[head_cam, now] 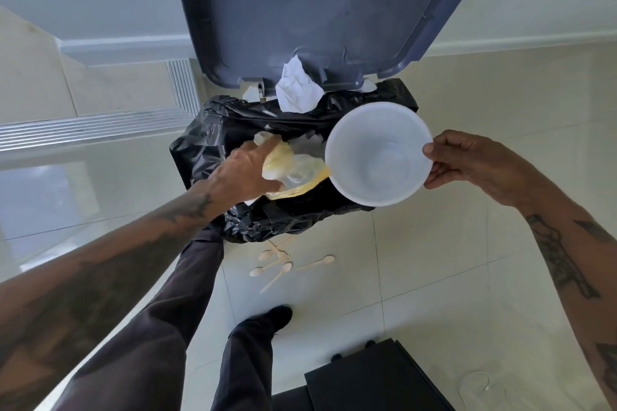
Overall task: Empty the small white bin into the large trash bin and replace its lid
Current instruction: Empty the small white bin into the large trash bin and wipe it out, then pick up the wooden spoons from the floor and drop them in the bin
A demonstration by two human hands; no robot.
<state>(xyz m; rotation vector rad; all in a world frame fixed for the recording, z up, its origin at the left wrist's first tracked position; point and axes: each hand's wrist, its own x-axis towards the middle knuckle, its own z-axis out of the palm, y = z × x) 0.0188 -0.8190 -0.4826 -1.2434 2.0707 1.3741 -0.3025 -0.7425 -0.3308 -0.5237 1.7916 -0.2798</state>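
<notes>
Over large trash bin (267, 223): right hand (474, 167) grips small white bin (379, 153), mouth camera-ward; left hand (247, 170) clutches yellow bag (293, 173)

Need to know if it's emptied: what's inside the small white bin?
The small white bin, held at its rim by the right hand, looks empty down to its bare bottom. Nothing covers its inside.
</notes>
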